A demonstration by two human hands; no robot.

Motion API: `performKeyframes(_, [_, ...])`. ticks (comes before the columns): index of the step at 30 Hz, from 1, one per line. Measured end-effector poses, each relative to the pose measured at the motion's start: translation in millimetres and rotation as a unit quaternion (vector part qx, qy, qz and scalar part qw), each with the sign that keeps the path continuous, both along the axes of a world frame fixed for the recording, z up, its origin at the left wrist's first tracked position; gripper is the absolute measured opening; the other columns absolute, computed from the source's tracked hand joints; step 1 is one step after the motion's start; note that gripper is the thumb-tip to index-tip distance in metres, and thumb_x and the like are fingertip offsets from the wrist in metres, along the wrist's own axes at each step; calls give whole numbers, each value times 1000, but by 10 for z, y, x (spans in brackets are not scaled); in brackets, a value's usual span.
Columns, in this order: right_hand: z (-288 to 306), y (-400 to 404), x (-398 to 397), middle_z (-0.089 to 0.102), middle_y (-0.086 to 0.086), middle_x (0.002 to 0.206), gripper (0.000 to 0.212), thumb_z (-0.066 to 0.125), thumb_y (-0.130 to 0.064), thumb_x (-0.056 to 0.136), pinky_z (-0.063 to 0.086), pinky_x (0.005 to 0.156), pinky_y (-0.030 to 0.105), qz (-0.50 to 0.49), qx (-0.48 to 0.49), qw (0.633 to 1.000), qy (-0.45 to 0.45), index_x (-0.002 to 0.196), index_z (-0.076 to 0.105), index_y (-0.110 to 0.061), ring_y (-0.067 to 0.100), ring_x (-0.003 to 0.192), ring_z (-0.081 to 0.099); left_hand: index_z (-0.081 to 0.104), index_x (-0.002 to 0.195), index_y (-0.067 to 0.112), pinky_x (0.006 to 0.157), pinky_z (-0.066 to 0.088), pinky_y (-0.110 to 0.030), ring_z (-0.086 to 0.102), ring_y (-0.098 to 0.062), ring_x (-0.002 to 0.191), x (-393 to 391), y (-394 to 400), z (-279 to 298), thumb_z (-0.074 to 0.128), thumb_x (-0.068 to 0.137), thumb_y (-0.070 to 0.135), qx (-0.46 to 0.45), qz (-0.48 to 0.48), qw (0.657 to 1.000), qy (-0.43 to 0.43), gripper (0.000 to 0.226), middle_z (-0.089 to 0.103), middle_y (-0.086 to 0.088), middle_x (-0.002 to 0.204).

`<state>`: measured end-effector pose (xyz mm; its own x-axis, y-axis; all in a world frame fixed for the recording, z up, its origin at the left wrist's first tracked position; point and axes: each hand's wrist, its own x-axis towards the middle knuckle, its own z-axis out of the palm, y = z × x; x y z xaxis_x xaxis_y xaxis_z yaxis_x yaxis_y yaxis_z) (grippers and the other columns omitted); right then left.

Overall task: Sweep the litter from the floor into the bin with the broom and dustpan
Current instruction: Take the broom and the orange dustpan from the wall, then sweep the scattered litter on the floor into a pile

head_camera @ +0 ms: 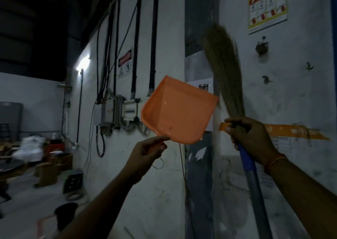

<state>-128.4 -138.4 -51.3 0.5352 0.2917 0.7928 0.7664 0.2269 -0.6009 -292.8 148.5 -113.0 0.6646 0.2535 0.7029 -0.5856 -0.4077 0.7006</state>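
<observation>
Both arms were up in front of the wall (284, 96), and the wall is our marker for everything here. Nearest the camera, the left hand (145, 153) had its fingers curled and thumb pressed on top, pinching the short handle of the orange dustpan (178, 111). The pan was raised in the air, its open scoop tilted up and to the right, close before the wall. The right hand (253, 138) was wrapped tight around the broom (224, 70) just where the bristles meet the blue collar of the handle, with an orange thread round the wrist. The broom stood head-up, its grassy bristles blurred against the wall and its grey shaft running down toward the bottom edge.

On the wall itself, left of the dustpan, sat the electrical boxes (116, 114) with dark cables climbing from them, and a danger sign (125, 63) above. High on the wall to the right hung a safety poster (267, 6). Far off along the wall's foot, to the left, cardboard boxes (49, 173) and white sacks (30, 147) stood in the gloom.
</observation>
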Motion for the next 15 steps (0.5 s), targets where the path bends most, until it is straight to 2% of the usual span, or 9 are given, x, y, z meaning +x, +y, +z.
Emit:
performKeyframes(6, [-248,569,-268,63,15,78,23,70,-4,88,51,51,33,50,7,998,32,107,73,-16,26,60,56,73,119,35,82,59,-44,72,-23,97,-338,227,-510,63,98,21,-98,60,993,-14,27,73,-1,109])
performKeyframes(12, [-545,1246,-545,63,18,85,23,70,-2,86,53,49,31,87,14,992,88,107,71,-11,28,61,56,69,124,36,78,58,-47,70,-33,96,-790,697,-933,49,105,24,-145,82,986,11,30,64,-5,117])
performKeyframes(15, [-839,1644,-740,59,20,82,23,69,0,86,51,46,29,121,1,982,143,106,71,-10,20,54,55,69,125,33,81,58,-50,68,-39,99,-1104,923,-1200,49,105,23,-194,70,978,23,30,60,-11,120])
